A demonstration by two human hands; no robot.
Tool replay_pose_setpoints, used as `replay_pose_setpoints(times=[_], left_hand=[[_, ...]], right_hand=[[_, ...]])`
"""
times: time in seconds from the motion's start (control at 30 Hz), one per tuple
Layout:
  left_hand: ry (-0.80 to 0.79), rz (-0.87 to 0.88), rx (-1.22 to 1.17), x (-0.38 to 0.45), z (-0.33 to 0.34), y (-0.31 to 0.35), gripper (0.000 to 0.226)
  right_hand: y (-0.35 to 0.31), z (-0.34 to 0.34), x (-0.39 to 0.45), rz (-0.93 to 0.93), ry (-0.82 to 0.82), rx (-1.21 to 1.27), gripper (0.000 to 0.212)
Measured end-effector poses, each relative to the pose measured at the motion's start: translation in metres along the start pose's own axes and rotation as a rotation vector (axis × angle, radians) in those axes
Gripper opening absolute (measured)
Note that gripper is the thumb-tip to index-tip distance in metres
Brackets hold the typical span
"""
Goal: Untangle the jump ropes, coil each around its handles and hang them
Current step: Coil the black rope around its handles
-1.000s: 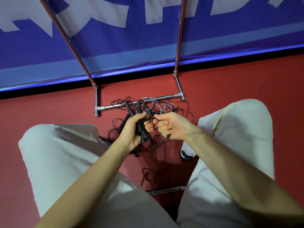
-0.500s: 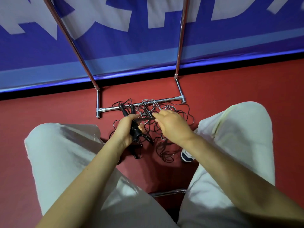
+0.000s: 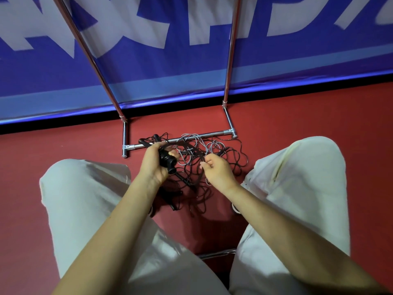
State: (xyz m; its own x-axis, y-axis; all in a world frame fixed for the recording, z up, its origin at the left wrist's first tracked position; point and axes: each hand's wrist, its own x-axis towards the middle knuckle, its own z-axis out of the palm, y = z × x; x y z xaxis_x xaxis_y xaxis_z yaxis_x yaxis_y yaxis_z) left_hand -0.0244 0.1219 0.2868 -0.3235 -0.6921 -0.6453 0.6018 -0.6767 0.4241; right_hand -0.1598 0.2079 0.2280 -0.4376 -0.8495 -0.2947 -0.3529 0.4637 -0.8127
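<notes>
My left hand (image 3: 154, 165) grips a pair of black jump rope handles (image 3: 167, 160) with black cord wound around them, held above the red floor between my knees. My right hand (image 3: 217, 171) pinches a black cord (image 3: 197, 154) that arcs over from the handles. Below and behind lies a tangle of black and grey ropes (image 3: 214, 150) on the floor. More black cord and a handle (image 3: 172, 201) lie under my left wrist.
A chrome rack's base bar (image 3: 180, 139) runs across the floor behind the tangle, with two uprights (image 3: 230, 60) rising against a blue banner. My knees in pale trousers (image 3: 89, 201) flank the ropes. A chrome bar (image 3: 217, 254) shows near my seat.
My right hand has drawn back to the right from the handles, pulling a length of black cord out into an arc. My left hand still holds the handles.
</notes>
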Motion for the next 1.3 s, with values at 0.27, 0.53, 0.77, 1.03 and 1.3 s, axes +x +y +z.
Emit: replay_pose_setpoints(times=[0.27, 0.53, 0.77, 1.03, 1.3], left_hand=[[0.054, 0.098, 0.06, 0.004, -0.002, 0.031, 0.025], [0.057, 0.025, 0.389, 0.009, -0.006, 0.028, 0.017], [-0.04, -0.086, 0.424, -0.005, 0.003, -0.005, 0.019], [-0.02, -0.108, 0.032, 0.003, 0.002, -0.006, 0.028], [-0.009, -0.083, 0.068, 0.005, 0.003, -0.013, 0.023]], right_hand=[[-0.036, -0.047, 0.01, 0.124, -0.396, 0.733, 0.018], [-0.029, -0.076, 0.02, -0.562, -0.243, -0.564, 0.025], [-0.009, -0.051, 0.014, 0.06, -0.708, -0.065, 0.035], [-0.007, -0.006, -0.003, -0.253, -0.036, 0.102, 0.027], [-0.023, -0.001, 0.003, -0.418, 0.182, -0.022, 0.019]])
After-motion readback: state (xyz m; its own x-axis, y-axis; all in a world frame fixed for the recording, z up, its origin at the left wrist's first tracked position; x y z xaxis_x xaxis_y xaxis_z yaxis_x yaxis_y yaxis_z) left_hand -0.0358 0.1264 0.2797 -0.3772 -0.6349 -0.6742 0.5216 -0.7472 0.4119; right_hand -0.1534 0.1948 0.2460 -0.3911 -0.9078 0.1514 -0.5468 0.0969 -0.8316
